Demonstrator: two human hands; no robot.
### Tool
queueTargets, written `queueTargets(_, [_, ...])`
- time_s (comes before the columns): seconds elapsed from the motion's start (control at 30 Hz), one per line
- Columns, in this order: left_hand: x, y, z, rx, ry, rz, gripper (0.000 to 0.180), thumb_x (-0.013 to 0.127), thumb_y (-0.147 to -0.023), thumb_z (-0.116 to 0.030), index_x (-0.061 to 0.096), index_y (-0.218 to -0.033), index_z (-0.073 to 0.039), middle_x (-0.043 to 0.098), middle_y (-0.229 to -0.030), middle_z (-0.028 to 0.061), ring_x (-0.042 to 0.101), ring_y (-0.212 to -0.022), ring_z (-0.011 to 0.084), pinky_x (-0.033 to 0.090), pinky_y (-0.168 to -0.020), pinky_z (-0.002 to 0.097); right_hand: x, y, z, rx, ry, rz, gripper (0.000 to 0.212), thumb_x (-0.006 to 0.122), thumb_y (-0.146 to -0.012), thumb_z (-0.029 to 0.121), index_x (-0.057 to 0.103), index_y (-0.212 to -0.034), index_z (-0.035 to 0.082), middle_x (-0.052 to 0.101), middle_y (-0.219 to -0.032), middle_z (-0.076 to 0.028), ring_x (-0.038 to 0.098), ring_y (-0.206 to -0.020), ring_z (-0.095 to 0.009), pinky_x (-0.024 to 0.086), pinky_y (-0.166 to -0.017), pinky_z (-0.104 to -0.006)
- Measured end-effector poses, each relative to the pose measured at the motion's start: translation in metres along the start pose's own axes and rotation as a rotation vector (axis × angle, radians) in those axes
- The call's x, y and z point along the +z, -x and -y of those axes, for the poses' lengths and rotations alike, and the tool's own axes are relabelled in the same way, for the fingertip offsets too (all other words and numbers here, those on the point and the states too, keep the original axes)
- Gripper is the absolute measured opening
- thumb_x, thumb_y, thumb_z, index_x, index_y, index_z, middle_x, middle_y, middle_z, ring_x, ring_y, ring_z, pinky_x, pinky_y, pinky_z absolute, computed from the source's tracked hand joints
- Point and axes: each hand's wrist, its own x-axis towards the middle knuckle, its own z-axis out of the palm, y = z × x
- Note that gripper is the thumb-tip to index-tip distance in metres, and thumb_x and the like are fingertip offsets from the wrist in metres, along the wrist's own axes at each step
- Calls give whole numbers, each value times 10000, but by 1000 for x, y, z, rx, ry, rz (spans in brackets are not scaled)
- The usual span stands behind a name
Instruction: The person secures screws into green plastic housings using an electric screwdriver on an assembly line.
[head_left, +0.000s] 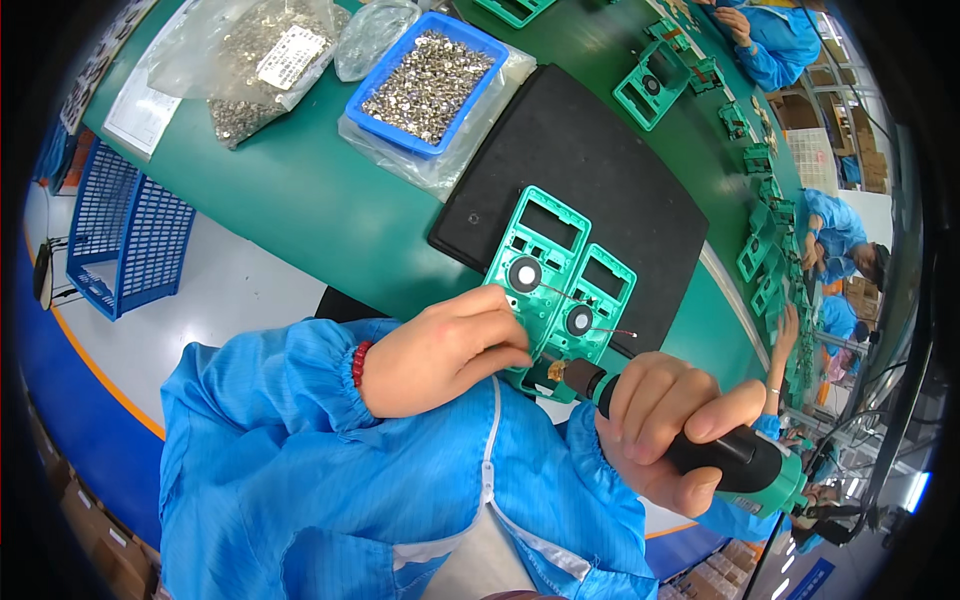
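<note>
Green housings (538, 313): laid side by side across the near edge of the black mat (590, 150), on the counter (300, 215).
Left hand (445, 355): laid against the left one's near end; whether anything is pinched cannot be told.
Right hand (680, 420): grip wrapped around a power screwdriver (738, 460), tip pointed at the housings' near end.
Blue tray (395, 143): set beside the mat's left edge.

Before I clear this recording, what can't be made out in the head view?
All in the head view:
Left green housing: lower-left part hidden by the left hand.
Powered driver: grip partly covered by the right hand; tip too small to tell whether it touches anything.
Metal pieces in the blue tray: too small for exact shapes.
Upper-right co-worker: cut off by the top edge.
</note>
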Motion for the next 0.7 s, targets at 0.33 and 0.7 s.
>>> queueTargets(0.33, [2, 2, 0, -13, -27, 40, 221, 772, -813, -6, 607, -960, -10, 527, -921, 89, 568, -798, 230, 479, -682, 330, 12, 3, -11, -96, 7, -48, 408, 752, -902, 267, 451, -1048, 32, 551, -694, -41, 499, -487, -136, 436, -427, -280])
queueTargets(0.7, [3, 2, -2, 144, -210, 15, 291, 788, -759, -33, 598, -980, -21, 507, -910, 103, 573, -817, 260, 494, -702, 355, 20, -2, -11, -50, 24, -11, 384, 761, -877, 226, 481, -1036, 15, 553, -659, -50, 500, -460, -145, 439, -415, -288])
